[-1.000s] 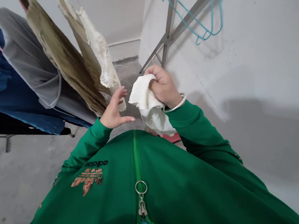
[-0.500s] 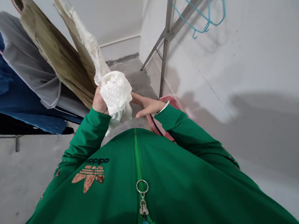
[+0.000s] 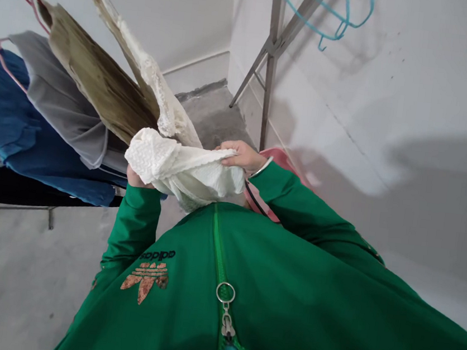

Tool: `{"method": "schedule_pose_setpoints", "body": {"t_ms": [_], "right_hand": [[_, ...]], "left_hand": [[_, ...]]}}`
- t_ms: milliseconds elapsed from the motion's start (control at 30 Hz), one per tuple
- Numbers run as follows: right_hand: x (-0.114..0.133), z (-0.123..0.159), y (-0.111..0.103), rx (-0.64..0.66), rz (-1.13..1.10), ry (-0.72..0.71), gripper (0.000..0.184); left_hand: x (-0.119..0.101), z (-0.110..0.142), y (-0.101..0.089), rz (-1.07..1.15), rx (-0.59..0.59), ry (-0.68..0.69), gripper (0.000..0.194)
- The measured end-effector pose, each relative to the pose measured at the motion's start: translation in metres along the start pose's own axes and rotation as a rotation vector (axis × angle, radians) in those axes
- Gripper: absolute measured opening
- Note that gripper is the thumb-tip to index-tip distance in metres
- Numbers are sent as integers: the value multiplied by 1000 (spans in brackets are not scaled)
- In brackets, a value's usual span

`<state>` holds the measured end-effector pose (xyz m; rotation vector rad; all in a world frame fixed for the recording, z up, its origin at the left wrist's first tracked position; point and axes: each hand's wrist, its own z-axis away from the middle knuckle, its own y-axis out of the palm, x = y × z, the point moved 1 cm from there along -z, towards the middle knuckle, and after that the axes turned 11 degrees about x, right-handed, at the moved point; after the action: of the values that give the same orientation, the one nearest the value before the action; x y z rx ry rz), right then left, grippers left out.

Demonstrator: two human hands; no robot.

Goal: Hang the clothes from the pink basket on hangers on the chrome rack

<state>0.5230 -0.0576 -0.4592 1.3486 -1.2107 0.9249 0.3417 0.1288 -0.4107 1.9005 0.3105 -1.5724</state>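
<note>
A white textured garment is stretched between my two hands, in front of my green jacket. My left hand is mostly hidden behind its bunched end; the part that shows is closed on the cloth. At the other end, my right hand pinches the garment's upper edge between thumb and fingers. Just beyond it hangs a white lace garment, close to the bunched cloth. What kind of garment I hold cannot be made out.
On the left hang an olive garment, a grey one and a blue one. A metal rack stands by the wall, with light blue hangers above. Something pink is partly hidden behind my right forearm.
My right hand, apart from the cloth before, now grips its edge and has drawn it out to the right. My left hand has moved left and slightly lower with the bunched end.
</note>
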Motion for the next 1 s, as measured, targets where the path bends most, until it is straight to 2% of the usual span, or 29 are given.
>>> {"method": "schedule_pose_setpoints", "body": {"t_ms": [100,167,233,300,367,400,433,500,567,633,700,733,767,833,900,1000], "right_hand": [[20,14,-6,-168,-35,-86,45],[35,20,-7,-223,5,-146,46],[51,24,-7,-243,90,-176,46],[65,27,-7,-246,177,-172,46],[77,29,-6,-252,239,-157,46],[83,30,-5,-255,261,-152,45],[88,30,-4,-254,277,-151,45],[97,30,-1,-230,287,-154,43],[103,27,5,-178,272,-150,43],[107,23,12,-112,255,-139,43],[109,18,19,-45,245,-124,43],[110,16,22,-20,243,-112,43],[110,14,24,0,241,-94,43],[113,13,26,21,240,-53,43],[117,15,24,40,237,-8,42],[124,25,17,59,216,50,39]], "left_hand": [[2,7,0,-156,-92,180,58],[11,9,-7,-284,-175,263,54],[23,9,-19,-383,-233,282,50],[34,11,-32,-435,-236,268,48],[39,13,-43,-458,-172,233,54],[40,14,-48,-482,-103,197,60],[39,16,-51,-527,-4,146,65],[38,20,-53,-672,274,26,68],[39,24,-43,-819,564,-40,67],[45,27,-23,-908,713,22,79],[56,30,6,-920,722,158,97],[62,30,21,-913,717,219,98],[68,30,35,-908,708,264,91],[77,28,52,-906,694,296,62],[80,24,56,-893,679,267,41],[78,21,41,-802,713,169,40]]}}
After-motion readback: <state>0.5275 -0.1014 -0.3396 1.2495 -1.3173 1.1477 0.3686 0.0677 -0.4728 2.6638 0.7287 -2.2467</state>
